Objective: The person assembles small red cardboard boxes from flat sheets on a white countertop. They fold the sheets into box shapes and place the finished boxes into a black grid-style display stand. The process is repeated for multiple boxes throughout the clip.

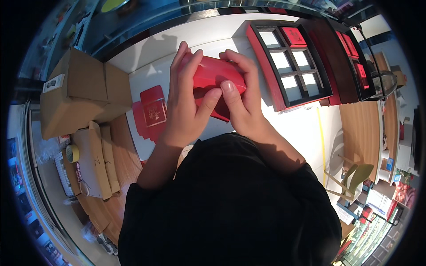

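A small red cardboard box [208,73], partly folded up, is held above the white tabletop between both my hands. My left hand [184,99] wraps its left side, with the thumb on the near edge. On the other side my right hand [244,97] grips it, its thumb pressing the near edge beside the left thumb. A red flap hangs below the thumbs. To the left lie flat red box blanks [153,113] with gold print. Right of my hands stands a red and black divided gift box [288,66], one compartment holding a small red box [294,37].
A big brown carton [84,91] stands at the left, with folded cardboard [95,162] and a tape roll [72,153] nearer me. Another dark gift box [344,62] with red boxes inside sits at the right. Beyond it is a green chair [358,179].
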The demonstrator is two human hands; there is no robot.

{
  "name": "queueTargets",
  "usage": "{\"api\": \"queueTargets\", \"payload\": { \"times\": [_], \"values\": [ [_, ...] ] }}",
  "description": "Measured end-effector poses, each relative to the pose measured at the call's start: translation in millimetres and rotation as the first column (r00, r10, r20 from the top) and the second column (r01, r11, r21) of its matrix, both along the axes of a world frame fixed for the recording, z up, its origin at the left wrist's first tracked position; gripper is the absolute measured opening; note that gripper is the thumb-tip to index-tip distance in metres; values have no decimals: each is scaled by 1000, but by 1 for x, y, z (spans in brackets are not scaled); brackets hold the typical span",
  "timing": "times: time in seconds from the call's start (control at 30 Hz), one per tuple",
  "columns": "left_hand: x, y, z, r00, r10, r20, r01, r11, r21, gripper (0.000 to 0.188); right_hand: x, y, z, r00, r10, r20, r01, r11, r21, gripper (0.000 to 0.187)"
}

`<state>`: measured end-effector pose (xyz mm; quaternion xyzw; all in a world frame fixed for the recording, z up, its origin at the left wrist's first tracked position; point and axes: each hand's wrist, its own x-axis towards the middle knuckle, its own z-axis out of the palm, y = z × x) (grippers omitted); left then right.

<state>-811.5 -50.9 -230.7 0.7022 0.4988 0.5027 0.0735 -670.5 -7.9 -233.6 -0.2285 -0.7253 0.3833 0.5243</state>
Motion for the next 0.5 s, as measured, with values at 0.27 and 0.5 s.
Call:
{"api": "queueTargets", "payload": {
  "times": [0.27, 0.5],
  "values": [
    [9, 0, 1, 991, 119, -63, -126, 984, -126, 97, -3, 4, -3, 999, -35, -18, 34, 997, -62, 33],
    [17, 4, 0, 972, 177, -154, -206, 959, -195, 110, -2, 1, -9, 1000, -18, -20, 14, 989, -148, 35]
  ]
}}
